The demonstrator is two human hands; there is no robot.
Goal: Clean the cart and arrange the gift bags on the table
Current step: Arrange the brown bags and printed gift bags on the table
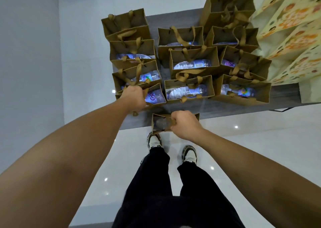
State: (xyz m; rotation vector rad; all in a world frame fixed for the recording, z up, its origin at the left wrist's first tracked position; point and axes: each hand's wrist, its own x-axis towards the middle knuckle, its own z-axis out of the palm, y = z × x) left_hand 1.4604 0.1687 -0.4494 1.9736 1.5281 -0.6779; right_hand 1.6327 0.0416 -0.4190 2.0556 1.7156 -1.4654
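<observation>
Both our hands are closed on brown gift-bag handles. Our right hand (185, 126) is curled in a fist around the ribbon handles of a single brown bag (160, 123), which sits at the near edge of the grey table (243, 106), by itself in front of the rest; something pale and blurred shows inside it, too unclear to name. Our left hand (134, 96) reaches further out and grips the handles of the nearest bag in the left column (155, 95), its fingers wrapped around the ribbon; a water bottle (154, 97) with a purple-printed label lies inside, just beside the knuckles.

Beyond that the other brown bags (193, 62) stand open-topped in three rough columns across the table, packed close and touching, most with a clear bottle lying flat in the bottom and ribbon handles flopped over the rims. On the far right, cream bags printed with orange patterns (291, 36) lie overlapping along the table's side.

Below the table edge we see our black trousers (156, 184) and two pale sneakers (189, 155) on a glossy white tiled floor (251, 140).
</observation>
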